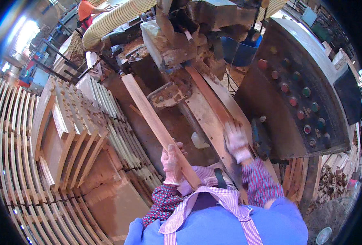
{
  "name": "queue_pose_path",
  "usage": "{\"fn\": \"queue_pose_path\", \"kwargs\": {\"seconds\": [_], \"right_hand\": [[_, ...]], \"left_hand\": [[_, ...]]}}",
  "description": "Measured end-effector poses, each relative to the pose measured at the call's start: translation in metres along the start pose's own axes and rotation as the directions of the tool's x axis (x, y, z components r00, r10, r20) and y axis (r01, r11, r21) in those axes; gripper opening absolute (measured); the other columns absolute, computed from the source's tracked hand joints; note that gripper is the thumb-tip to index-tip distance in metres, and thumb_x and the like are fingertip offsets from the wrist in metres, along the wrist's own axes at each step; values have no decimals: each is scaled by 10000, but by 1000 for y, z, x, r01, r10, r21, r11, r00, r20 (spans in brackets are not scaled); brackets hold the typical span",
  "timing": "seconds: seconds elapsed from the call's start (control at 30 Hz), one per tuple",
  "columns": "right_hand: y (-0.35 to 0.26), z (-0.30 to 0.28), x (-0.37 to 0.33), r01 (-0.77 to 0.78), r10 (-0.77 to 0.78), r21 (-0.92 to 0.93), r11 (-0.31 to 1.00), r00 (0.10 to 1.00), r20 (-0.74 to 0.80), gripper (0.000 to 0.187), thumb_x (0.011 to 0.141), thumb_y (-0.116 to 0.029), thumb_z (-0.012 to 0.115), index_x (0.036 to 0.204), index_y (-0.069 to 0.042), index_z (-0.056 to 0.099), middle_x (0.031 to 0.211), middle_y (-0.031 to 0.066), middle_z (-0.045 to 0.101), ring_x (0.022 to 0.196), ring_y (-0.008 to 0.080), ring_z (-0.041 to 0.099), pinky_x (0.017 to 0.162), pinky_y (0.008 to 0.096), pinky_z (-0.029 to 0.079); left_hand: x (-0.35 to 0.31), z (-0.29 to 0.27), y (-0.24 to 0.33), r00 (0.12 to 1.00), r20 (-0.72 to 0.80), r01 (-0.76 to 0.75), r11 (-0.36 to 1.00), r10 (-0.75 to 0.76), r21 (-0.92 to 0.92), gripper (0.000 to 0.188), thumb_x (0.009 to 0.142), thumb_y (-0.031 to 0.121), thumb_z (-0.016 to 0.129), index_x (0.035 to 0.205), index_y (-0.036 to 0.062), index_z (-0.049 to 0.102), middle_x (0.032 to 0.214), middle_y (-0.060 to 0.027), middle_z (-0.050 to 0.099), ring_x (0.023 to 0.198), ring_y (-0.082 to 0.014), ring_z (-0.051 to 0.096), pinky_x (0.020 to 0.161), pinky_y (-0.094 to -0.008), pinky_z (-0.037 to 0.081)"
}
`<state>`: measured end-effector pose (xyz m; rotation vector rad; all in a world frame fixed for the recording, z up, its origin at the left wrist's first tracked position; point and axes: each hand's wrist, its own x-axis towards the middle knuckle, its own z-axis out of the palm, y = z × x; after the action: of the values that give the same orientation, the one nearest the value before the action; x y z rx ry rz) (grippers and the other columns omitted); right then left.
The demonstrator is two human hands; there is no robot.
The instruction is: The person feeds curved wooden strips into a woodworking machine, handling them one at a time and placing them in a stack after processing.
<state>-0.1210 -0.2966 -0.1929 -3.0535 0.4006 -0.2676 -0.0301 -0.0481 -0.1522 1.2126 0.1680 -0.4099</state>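
Note:
My left hand (171, 162), in a pale work glove, is closed round a long wooden strip (150, 109). That strip slants from close to my apron up toward the far left, above the floor beside the machine. A second, redder wooden strip (208, 96) lies along the machine bed (205, 118), its far end going in under the dusty machine head (170, 45). On its near end rests my gloved right hand (236, 141), fingers stretched out flat and pointing away from me. A metal bracket (164, 96) sits between the two strips.
A control panel (297, 87) with several coloured buttons stands right of the bed. Stacked slatted wood frames (66, 134) and boards fill the left. A ribbed hose (115, 20) crosses the far side. A person in orange (87, 11) is far back left. Wood offcuts (334, 177) pile at right.

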Motion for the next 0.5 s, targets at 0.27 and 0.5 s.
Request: {"fn": "queue_pose_path", "kwargs": {"seconds": [0.27, 0.5], "right_hand": [[-17, 67, 156, -70, 123, 558, 827, 991, -58, 539, 921, -198, 541, 1422, -40, 422, 1485, 175, 388, 1316, 371, 427, 1087, 410, 369], [-73, -42, -37, -78, -131, 759, 646, 968, 212, 693, 813, -86, 666, 1433, 14, 374, 1424, 265, 433, 1344, 376, 414, 1111, 394, 349]], "left_hand": [[32, 13, -11, 992, -6, -130, 989, 130, -75, 390, 975, 380, 563, 1172, 46, 536, 937, -79, 645, 757, -161, 606, 671, -306, 526], [23, 4, 16, 880, 471, -336, 790, 68, 513, 587, 944, 295, 598, 1423, 20, 400, 1413, -219, 455, 1329, -301, 430, 1089, -392, 347]]}}
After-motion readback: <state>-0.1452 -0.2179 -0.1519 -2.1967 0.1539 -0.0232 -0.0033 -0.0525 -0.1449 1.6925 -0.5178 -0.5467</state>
